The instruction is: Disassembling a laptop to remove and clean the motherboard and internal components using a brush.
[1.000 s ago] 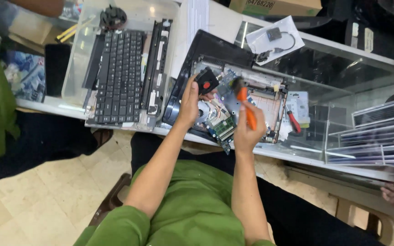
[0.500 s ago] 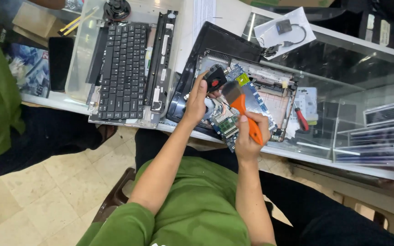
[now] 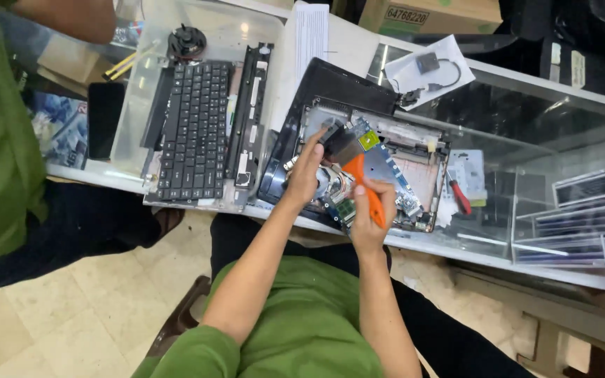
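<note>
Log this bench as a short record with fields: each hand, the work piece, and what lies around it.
left hand: rests on the opened black laptop base with exposed circuit board
right hand: grips an orange-handled brush, bristles on the board
left of base: detached black keyboard
right of base: small red-handled screwdriver
surface: glass counter

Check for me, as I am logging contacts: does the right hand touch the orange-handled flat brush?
Touching. The head view shows the right hand wrapped around the orange-handled flat brush, fingers closed on its handle, over the opened laptop base.
</note>
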